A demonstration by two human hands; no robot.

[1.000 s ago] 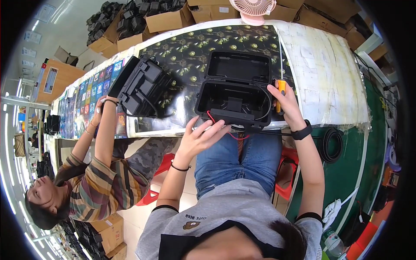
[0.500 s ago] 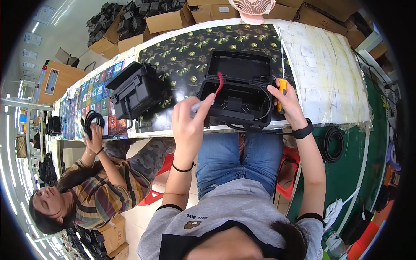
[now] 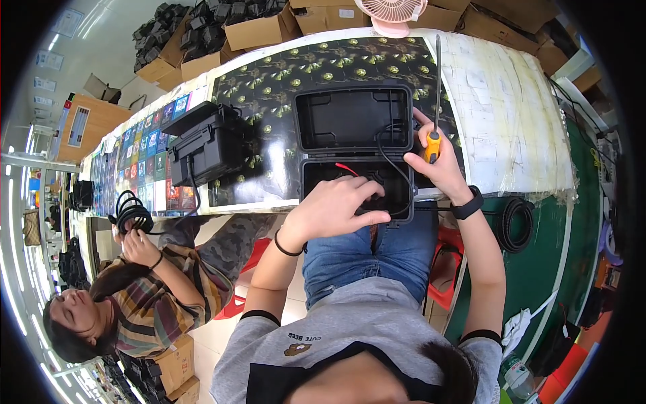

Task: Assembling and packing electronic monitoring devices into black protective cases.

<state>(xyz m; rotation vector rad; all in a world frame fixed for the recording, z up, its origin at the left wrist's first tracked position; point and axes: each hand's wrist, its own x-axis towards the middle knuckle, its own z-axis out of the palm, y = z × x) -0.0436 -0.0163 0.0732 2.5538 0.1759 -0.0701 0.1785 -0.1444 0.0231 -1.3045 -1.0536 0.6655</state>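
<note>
An open black plastic case (image 3: 356, 151) sits at the table's near edge, its lid (image 3: 353, 120) tipped back away from me. My left hand (image 3: 340, 207) reaches over the lower half, fingers bent down into it and thumb apart. What lies under those fingertips is hidden. A short red strip (image 3: 345, 168), perhaps a wire, pokes up behind the knuckles. A black cable (image 3: 397, 161) curves from the lid side into the lower half. At the case's right side my right hand (image 3: 441, 165) grips a screwdriver (image 3: 433, 143) by its yellow and black handle, the long shaft pointing away.
Left of the case stands another black case (image 3: 208, 149) with a cable. A co-worker's hands (image 3: 138, 246) hold a coiled black cable (image 3: 131, 212). Another black coil (image 3: 517, 224) hangs at my right. A pink fan (image 3: 391, 17) and cardboard boxes (image 3: 259, 30) stand at the back.
My left hand has lowered into the case, hiding the whitish piece it held. The case has shifted left and toward me, and the lid shows more openly. The screwdriver stays in my right hand.
</note>
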